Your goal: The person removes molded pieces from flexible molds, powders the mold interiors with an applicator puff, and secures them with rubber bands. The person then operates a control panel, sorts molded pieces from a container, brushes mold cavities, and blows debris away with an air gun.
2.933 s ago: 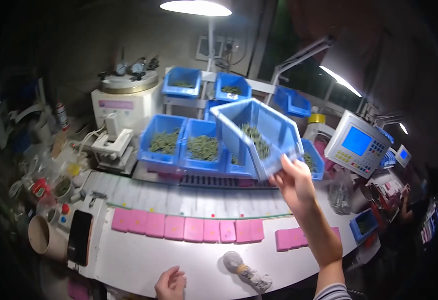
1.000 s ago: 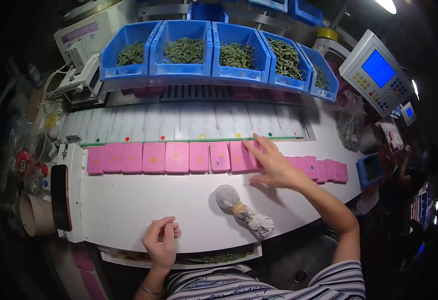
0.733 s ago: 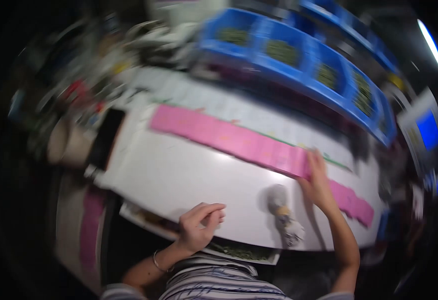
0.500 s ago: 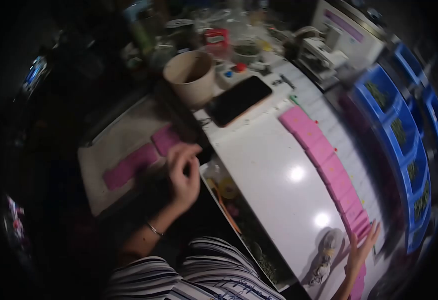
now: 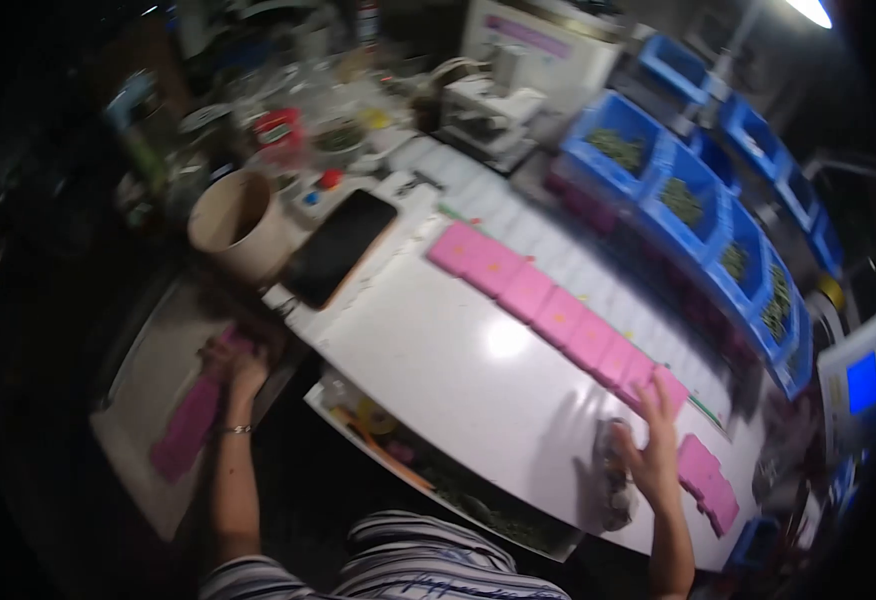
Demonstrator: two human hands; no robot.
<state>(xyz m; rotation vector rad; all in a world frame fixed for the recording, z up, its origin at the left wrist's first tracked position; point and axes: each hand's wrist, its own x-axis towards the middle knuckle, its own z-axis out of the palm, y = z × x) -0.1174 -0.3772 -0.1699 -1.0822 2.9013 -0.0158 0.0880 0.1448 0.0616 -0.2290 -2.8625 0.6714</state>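
My left hand (image 5: 241, 362) is down at the low side surface (image 5: 138, 400), its fingers curled on the upper end of a row of pink blocks (image 5: 190, 425). My right hand (image 5: 655, 430) is raised, fingers spread, over the near end of the long row of pink blocks (image 5: 558, 315) on the white table (image 5: 438, 350). Partly behind my right hand lies a wrapped grey bundle (image 5: 613, 480). A shorter group of pink blocks (image 5: 708, 483) lies to the right of that hand.
A black phone (image 5: 343, 248) and a beige pot (image 5: 243, 225) stand at the table's left end. Blue bins (image 5: 686, 205) of green pieces line the back. An open drawer (image 5: 438, 480) shows under the front edge. A device with a blue screen (image 5: 861, 384) is at the right.
The view has swung left and partly back. My left hand has gone from above the table to the blocks on the side surface. The blue bin held earlier in my right hand was let go.
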